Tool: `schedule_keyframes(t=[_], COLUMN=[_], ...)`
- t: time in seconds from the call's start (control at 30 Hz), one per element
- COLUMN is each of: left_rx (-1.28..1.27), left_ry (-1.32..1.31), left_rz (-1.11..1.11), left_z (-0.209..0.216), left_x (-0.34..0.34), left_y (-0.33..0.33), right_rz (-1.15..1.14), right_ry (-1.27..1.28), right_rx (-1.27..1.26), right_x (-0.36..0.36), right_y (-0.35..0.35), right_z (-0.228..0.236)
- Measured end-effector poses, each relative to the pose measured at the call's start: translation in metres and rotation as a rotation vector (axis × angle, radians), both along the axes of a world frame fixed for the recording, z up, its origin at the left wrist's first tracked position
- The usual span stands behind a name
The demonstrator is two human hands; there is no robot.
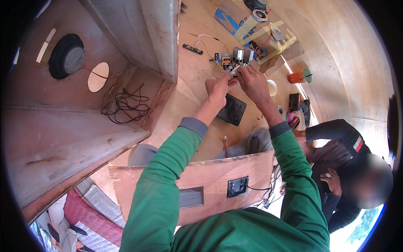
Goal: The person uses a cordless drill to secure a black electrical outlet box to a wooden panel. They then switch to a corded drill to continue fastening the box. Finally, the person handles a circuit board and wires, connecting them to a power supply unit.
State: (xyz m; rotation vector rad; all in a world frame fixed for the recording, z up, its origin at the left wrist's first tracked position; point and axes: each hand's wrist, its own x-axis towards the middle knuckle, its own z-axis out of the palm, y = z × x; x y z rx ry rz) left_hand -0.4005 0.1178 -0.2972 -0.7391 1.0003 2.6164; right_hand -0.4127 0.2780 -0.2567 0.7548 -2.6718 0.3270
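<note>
My left hand (219,87) and my right hand (254,83) meet in front of me, fingers pinched together. Something small and pale shows at their fingertips, too small to make out. Just beyond them lies a circuit board (227,61) with metal heat sinks and a yellow transformer; the hands partly cover its near side. A black panel (232,110) with small knobs or holes rests on the wooden surface below my hands. To the left of the board is a narrow strip-shaped circuit board (192,49), with thin wires nearby.
A taped cardboard box (289,42) stands beyond, right of a cup of orange drink (297,77). At left, an open wooden cabinet (79,147) holds a speaker (68,56) and tangled cable (128,105). A wooden panel (159,180) crosses nearer me. Another person (336,168) sits at right.
</note>
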Motion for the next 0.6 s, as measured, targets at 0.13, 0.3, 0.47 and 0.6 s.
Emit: schedule_keyframes(t=[0.13,0.3,0.47,0.6], left_rx=[-0.043,-0.053,-0.061,0.014], left_ry=[-0.007,-0.067,-0.079,-0.057], left_rz=[-0.042,-0.051,-0.066,-0.007], left_z=[0.000,0.002,0.005,0.006], left_x=[-0.001,-0.005,0.000,0.001], left_y=[-0.002,-0.007,-0.002,0.002], right_rz=[0.090,0.139,0.076,-0.012], right_ry=[0.026,0.093,0.109,0.056], right_rx=[0.063,0.036,-0.072,-0.155], right_x=[-0.004,-0.005,-0.008,-0.010], right_y=[0.009,0.012,0.008,0.001], right_z=[-0.003,-0.016,-0.028,-0.021])
